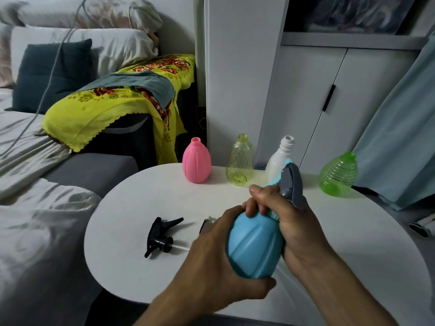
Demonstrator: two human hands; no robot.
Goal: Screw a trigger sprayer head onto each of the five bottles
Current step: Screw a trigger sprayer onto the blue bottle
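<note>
Four bottles stand headless at the round white table's (131, 267) far edge: pink (196, 161), clear yellow (240, 161), white (279, 161) and ribbed green (337, 176). Above the table, the left hand (211, 262) grips the ribbed blue plastic bottle (255, 243) while the right hand (289, 222) grips its grey trigger sprayer head (293, 184), probably not fully tight. A loose black sprayer head (161, 236) lies on the table.

The scene is lit dimly and evenly; soft shadows are cast under the hands. Straight edges are bowed by wide-angle distortion, and slight blur is seen throughout.

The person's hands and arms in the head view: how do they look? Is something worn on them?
Both the left hand and the right hand are bare, with no gloves. No ring, watch or bracelet shows on the parts in view. Both forearms are uncovered down to the lower edge of the picture, so no sleeve is visible. The fingernails look short and unpainted.
</note>
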